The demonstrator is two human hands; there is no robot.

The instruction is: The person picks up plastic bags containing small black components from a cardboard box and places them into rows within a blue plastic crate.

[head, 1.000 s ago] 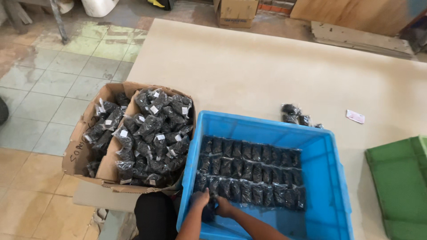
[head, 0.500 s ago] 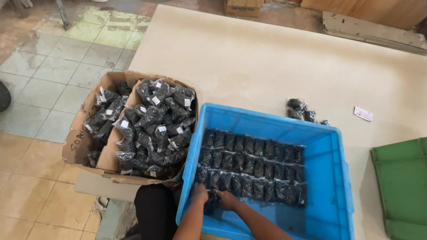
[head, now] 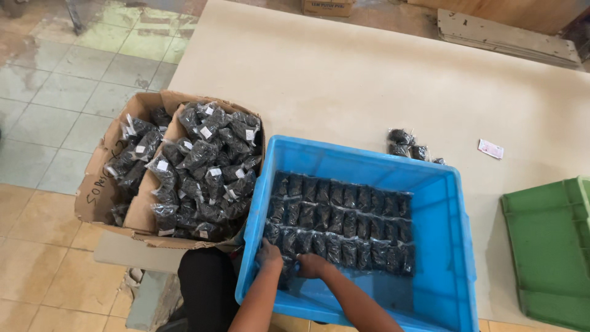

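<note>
Both hands have edged forward along the crate floor to the near row of packets. Left hand (head: 268,253) and right hand (head: 312,265) sit close together inside the blue plastic crate (head: 452,246), fingers curled over a dark packet (head: 286,270) at the row's left end; how firm the grip is, cannot tell. Rows of black sealed packets (head: 344,221) line the crate. Cardboard box (head: 98,190) of loose packets stands just left. Green crate (head: 547,246) at right on tabletop (head: 344,86).
</note>
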